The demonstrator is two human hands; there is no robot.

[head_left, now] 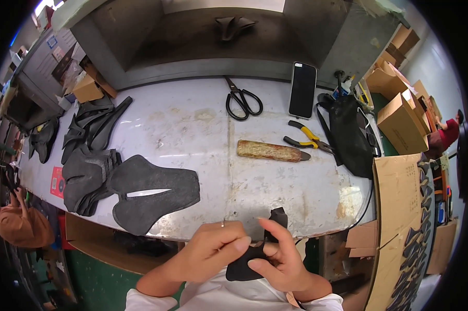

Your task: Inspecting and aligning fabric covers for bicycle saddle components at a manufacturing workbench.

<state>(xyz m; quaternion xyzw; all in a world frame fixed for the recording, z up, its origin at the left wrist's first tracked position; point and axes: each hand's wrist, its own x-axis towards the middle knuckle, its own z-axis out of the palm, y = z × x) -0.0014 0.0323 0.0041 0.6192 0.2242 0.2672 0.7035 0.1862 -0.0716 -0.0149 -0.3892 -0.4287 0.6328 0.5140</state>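
Observation:
Close to my body, at the table's front edge, both hands work on a dark, flexible shoe upper piece (244, 266). My left hand (210, 251) is closed, thumb and fingers pinching its edge. My right hand (286, 259) grips it from the other side, thumb on top and index finger raised; part of the piece sticks up behind those fingers. Ahead to the left lies a flat grey shoe upper (179, 194) with a slit in it. Next to it is a stack of similar grey uppers (86, 179), with folded dark pieces (96, 124) behind.
Black-handled scissors (243, 103), a tool with a worn wrapped handle (270, 151), yellow-black pliers (309, 137), a phone (302, 90) and a black bag (351, 137) lie on the table. A grey metal box (208, 65) stands behind. Cardboard (395, 207) is at right; another person (24, 225) is at left.

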